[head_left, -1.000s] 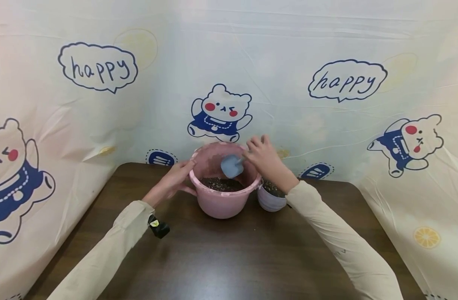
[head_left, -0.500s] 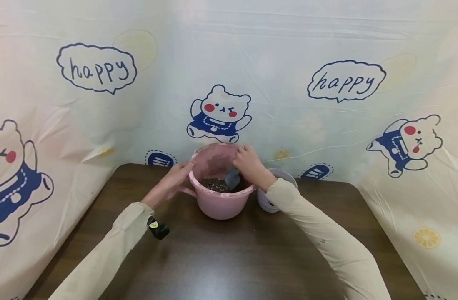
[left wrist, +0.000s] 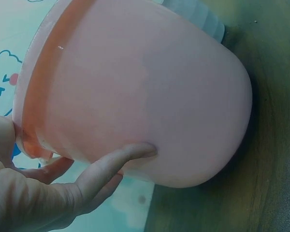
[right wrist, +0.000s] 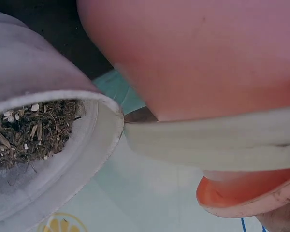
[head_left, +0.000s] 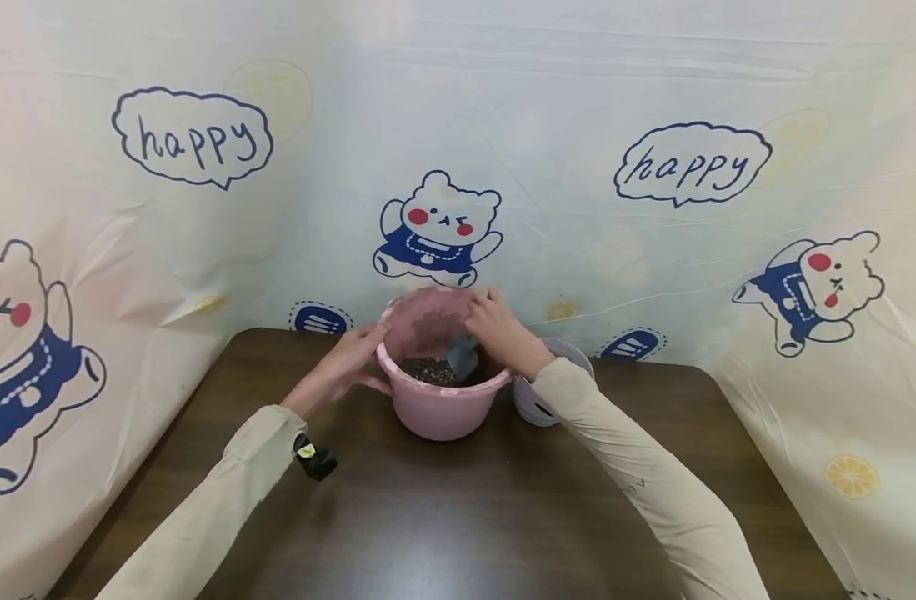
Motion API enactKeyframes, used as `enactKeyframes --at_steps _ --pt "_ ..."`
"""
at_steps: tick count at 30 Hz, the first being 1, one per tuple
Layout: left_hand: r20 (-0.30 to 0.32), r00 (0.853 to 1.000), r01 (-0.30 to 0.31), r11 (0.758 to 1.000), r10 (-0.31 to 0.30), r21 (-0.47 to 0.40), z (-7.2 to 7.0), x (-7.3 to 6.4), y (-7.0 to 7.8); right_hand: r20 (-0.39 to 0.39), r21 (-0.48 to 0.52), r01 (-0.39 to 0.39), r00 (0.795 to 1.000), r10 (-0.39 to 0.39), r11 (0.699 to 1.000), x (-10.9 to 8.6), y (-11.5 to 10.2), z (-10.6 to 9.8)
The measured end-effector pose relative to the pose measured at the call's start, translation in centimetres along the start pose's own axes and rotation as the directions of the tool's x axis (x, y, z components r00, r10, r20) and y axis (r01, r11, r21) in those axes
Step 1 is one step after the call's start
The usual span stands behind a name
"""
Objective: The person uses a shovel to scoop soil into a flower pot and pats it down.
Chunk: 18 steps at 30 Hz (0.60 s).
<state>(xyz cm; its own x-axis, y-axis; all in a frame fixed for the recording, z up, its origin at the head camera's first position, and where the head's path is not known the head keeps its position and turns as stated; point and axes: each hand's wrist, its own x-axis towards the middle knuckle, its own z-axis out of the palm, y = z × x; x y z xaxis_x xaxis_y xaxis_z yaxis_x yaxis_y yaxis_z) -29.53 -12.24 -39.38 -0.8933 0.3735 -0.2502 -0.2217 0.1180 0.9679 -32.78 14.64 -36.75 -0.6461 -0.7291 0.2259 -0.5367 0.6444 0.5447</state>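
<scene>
A pink plastic bucket [head_left: 442,412] stands on the table with dark potting soil [head_left: 426,370] inside. My left hand [head_left: 345,365] holds its left side; in the left wrist view the fingers are at the rim, and one digit lies along the outer wall. Over the bucket's right rim reaches my right hand [head_left: 501,332], gripping a small blue shovel [head_left: 463,358] whose blade is down at the soil. A pale ribbed flower pot [head_left: 531,407] stands right beside the bucket, partly hidden by the right forearm. In the right wrist view, soil with white specks [right wrist: 31,133] fills part of that pot.
The dark wooden table [head_left: 427,517] ends at a printed curtain [head_left: 563,208] close behind the bucket and on both sides. A black camera piece [head_left: 317,458] hangs at the left wrist.
My right hand has moved left from above the flower pot to the bucket, lowering the shovel from near the rim to the soil. The left hand keeps its hold.
</scene>
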Motion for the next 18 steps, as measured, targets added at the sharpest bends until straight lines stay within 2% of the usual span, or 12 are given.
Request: enactKeyframes --at_steps 3,7,12,18 --pt "0.001 1.000 0.006 1.000 -0.006 -0.001 0.06 0.21 -0.09 0.016 0.156 0.002 1.000 -0.005 0.988 -0.08 0.05 0.08" --pt "0.009 1.000 0.007 1.000 -0.007 0.002 0.21 0.37 -0.10 0.071 0.351 -0.010 0.997 -0.015 0.936 -0.10 0.07 0.02" --pt "0.011 1.000 0.008 1.000 -0.008 0.000 0.30 0.32 -0.05 0.111 0.377 -0.018 0.993 -0.026 0.926 0.07 0.13 0.21" --pt "0.014 1.000 -0.010 1.000 0.010 -0.006 0.23 0.21 -0.09 0.092 0.430 0.000 0.995 -0.043 0.903 0.20 0.27 0.24"
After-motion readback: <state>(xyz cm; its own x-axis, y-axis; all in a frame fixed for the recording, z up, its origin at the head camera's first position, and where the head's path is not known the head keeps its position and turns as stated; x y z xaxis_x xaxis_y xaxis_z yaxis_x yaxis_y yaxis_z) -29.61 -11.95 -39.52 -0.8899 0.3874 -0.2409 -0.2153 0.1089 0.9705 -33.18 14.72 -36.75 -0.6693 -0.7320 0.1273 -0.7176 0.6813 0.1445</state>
